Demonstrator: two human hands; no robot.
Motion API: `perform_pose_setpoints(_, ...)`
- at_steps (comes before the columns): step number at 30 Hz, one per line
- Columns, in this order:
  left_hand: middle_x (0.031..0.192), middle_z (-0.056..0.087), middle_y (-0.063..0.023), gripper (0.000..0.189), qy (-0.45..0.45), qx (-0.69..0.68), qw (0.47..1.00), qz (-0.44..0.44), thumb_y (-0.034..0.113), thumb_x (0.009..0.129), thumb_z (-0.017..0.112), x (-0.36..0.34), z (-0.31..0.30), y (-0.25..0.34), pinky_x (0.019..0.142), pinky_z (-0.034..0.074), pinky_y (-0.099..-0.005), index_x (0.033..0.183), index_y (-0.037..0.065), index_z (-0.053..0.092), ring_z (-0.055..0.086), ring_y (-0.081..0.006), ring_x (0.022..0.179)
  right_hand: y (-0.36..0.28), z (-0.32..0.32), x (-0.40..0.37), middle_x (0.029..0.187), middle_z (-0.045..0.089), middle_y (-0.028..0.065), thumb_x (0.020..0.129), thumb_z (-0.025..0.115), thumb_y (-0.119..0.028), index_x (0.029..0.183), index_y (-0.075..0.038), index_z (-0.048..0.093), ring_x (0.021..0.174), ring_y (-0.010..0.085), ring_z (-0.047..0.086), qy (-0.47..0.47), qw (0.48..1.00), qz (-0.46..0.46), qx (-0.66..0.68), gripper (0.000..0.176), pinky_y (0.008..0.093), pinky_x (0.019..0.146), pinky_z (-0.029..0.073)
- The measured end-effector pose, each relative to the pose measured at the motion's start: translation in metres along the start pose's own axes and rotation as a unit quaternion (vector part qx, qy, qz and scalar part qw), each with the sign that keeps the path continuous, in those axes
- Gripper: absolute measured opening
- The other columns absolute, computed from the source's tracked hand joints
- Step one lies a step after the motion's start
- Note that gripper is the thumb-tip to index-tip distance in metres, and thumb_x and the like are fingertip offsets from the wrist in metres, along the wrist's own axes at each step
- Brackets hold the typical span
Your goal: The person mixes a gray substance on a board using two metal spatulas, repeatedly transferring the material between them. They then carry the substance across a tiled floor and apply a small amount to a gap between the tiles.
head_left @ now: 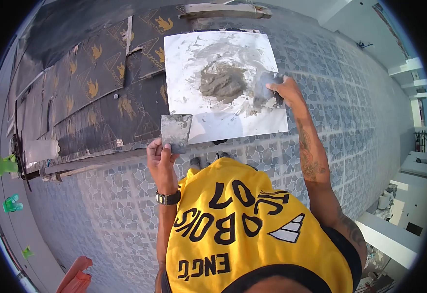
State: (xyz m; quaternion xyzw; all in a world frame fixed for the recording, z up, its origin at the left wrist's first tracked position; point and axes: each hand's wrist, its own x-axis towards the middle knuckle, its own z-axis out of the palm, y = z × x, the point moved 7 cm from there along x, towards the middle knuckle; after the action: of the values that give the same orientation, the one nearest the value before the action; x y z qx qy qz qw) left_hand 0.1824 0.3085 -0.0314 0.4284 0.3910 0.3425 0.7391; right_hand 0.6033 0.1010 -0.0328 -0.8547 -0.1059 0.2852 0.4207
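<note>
A mound of wet grey mortar point(222, 82) lies on a white board point(184, 105) smeared with more of it. My right hand point(287, 92) grips a flat, mortar-coated trowel point(267, 88) at the board's right side, just right of the mound. In my left hand point(162, 156) is a thin grey rectangular plate point(176, 131), pinched at its lower edge between thumb and fingers. That plate overlaps the board's lower left corner in view and has mortar residue on its face.
Dark printed panels point(96, 88) form a surface left of the board. A whitish container point(41, 150) sits at their lower left edge. Patterned tile floor point(321, 63) stretches below and right. Green items point(7, 165) and a reddish cloth point(77, 276) are at far left.
</note>
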Motion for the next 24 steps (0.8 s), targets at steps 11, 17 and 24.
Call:
perform_pose_setpoints(11,0.101,0.063,0.0005,0.023,0.006,0.004,1.000,-0.010,0.012,0.095,0.062,-0.001,0.025,-0.003,0.075,0.054,-0.0272,0.117,0.008,0.054,0.061,-0.0083,0.087,-0.119,0.058,-0.117,0.097,0.055,0.0137,0.086,0.059,-0.004,0.113,0.004,0.063,0.090,0.0293,0.058,0.029,0.776,-0.533,-0.338,0.028,0.0388,0.084,0.050)
perform_pose_setpoints(17,0.101,0.064,0.0003,0.024,-0.006,0.006,1.000,0.002,0.012,0.095,0.062,0.003,0.025,-0.001,0.075,0.054,-0.0271,0.117,0.008,0.053,0.061,-0.0087,0.087,-0.068,0.088,-0.124,0.107,0.052,0.0141,0.084,0.058,-0.002,0.122,0.006,0.057,0.102,0.0281,0.052,0.011,0.670,-0.558,-0.489,0.039,0.0371,0.092,0.049)
perform_pose_setpoints(24,0.100,0.065,-0.0020,0.025,-0.002,-0.013,1.000,0.000,0.009,0.094,0.062,0.004,0.018,-0.007,0.074,0.055,-0.0256,0.117,0.005,0.052,0.061,-0.0075,0.086,-0.066,0.106,-0.109,0.109,0.053,0.0135,0.084,0.059,-0.006,0.122,0.008,0.057,0.102,0.0271,0.053,0.025,0.633,-0.560,-0.534,0.041,0.0369,0.094,0.049)
